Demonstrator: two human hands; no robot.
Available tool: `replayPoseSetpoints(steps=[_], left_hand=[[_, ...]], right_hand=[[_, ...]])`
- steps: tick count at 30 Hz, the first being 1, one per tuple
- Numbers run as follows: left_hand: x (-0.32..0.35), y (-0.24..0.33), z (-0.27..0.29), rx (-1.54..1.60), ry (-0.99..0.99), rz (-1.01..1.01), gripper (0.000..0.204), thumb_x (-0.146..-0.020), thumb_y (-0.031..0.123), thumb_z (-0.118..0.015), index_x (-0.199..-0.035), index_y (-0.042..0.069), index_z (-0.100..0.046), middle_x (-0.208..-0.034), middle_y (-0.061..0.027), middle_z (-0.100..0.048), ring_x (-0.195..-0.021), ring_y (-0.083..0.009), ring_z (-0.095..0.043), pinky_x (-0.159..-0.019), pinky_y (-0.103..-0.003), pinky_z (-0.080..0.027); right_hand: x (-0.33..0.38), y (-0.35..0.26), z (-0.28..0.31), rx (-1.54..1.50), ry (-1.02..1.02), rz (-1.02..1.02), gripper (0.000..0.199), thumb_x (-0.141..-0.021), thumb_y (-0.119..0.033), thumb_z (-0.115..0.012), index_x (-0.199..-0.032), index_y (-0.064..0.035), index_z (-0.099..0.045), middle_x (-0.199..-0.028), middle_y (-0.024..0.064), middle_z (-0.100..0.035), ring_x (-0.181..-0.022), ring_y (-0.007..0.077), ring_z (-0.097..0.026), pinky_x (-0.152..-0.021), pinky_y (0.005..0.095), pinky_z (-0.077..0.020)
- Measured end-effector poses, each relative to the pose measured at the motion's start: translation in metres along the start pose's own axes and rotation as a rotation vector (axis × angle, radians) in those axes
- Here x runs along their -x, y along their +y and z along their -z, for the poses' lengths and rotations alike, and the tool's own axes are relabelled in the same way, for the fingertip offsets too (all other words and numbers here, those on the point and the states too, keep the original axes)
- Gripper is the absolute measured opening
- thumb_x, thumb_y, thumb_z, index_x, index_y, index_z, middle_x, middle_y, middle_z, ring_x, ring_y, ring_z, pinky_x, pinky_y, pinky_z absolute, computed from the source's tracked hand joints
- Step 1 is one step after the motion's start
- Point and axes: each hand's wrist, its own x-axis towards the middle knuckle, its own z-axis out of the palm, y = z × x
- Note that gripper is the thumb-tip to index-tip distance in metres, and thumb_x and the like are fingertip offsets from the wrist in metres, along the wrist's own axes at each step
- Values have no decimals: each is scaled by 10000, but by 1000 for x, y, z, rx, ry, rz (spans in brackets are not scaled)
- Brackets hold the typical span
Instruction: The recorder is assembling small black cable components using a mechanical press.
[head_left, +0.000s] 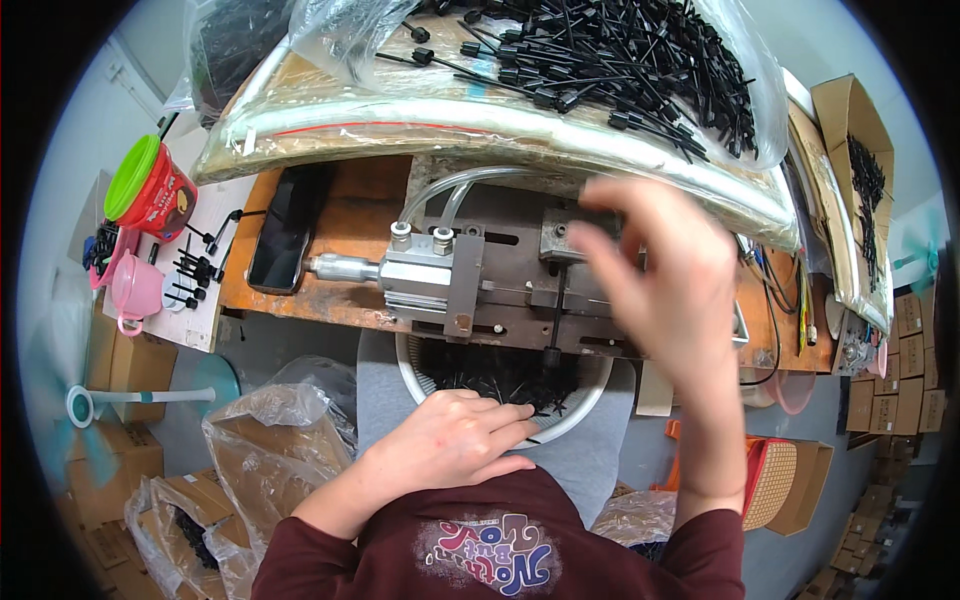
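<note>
My right hand, blurred by motion, is over the right part of a metal clamping fixture. Its thumb and forefinger are apart, and nothing shows between them. A black rod with a knobbed end lies across the fixture, its knob hanging past the front edge. To its left sits a pneumatic cylinder with two clear hoses. My left hand rests by the near rim of a white basket of black pieces on my lap. Its fingers are drawn together; a thin dark tip shows beside them, but what they hold is unclear.
Above the fixture, a plastic-wrapped tray bears a heap of black knobbed rods. A phone lies left on the bench. Further left are a red bucket and a pink cup. A carton stands right.
</note>
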Motion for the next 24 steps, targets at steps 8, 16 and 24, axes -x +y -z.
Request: replayPoseSetpoints(steps=[8,16,24], left_hand=[[2,2,2,-14,56,-1,306,-801,338,-759,-942,71,-709,-1010,-46,-724,-733,-195,-688,-652,-296,-544],[10,0,4,-15,64,36,302,-793,322,-767,-961,77,-714,-1003,-44,-728,-732,-192,-691,-647,-304,-545],[11,-1,2,9,89,36,302,-783,315,-774,-965,81,-714,-996,-44,-729,-722,-195,-691,-637,-301,-544]], right_hand=[[-146,58,-23,414,-83,-6,229,-724,-119,-677,-937,-36,-698,-933,187,-695,-859,372,-668,-765,447,-549],[-199,86,-63,433,-557,-169,664,-518,-198,-794,-1107,71,-649,-1066,222,-683,-985,320,-670,-832,356,-551],[-207,88,-47,338,-643,-169,430,-620,-226,-791,-981,-1,-727,-957,227,-709,-925,343,-691,-822,394,-555]])
